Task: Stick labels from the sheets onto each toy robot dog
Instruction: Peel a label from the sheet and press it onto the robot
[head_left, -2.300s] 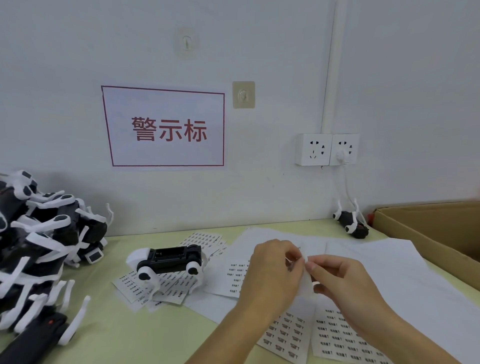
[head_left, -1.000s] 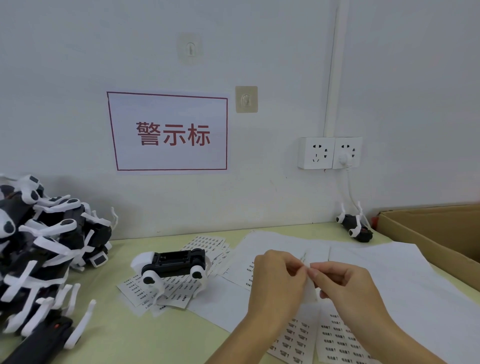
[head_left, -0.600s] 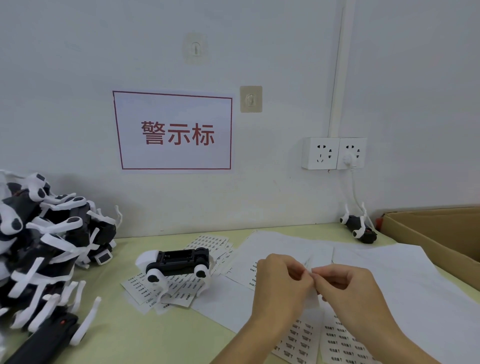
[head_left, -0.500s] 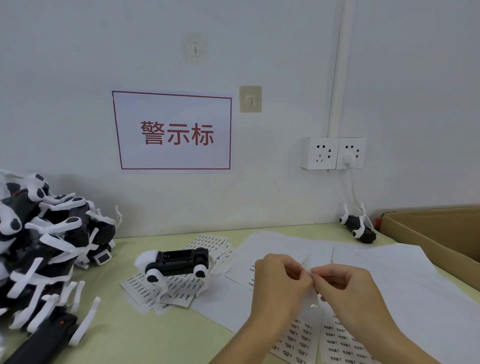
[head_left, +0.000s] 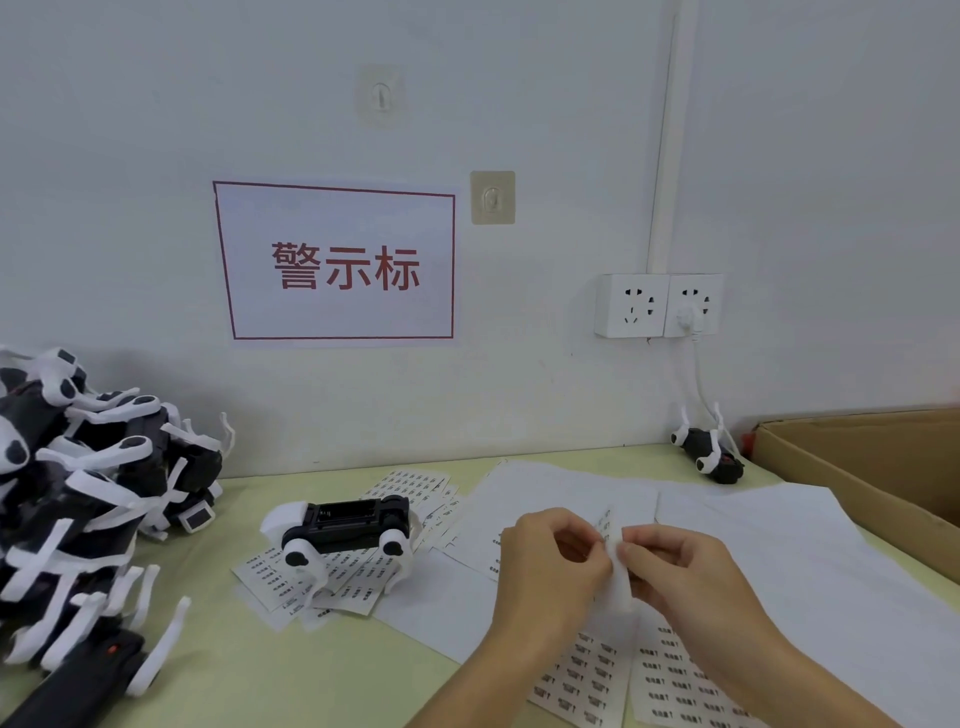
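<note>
Pinching a label strip (head_left: 617, 561), both hands' fingers (head_left: 597, 551) clamp below the "警示标" sign (head_left: 337, 265).

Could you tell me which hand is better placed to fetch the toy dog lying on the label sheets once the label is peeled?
Left. The left hand is on the side of the toy dog; the right hand would have to cross over it.

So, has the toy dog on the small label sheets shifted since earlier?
No. The toy dog lies on the same small label sheets, unchanged below the wall sign; only the camera drifted.
</note>
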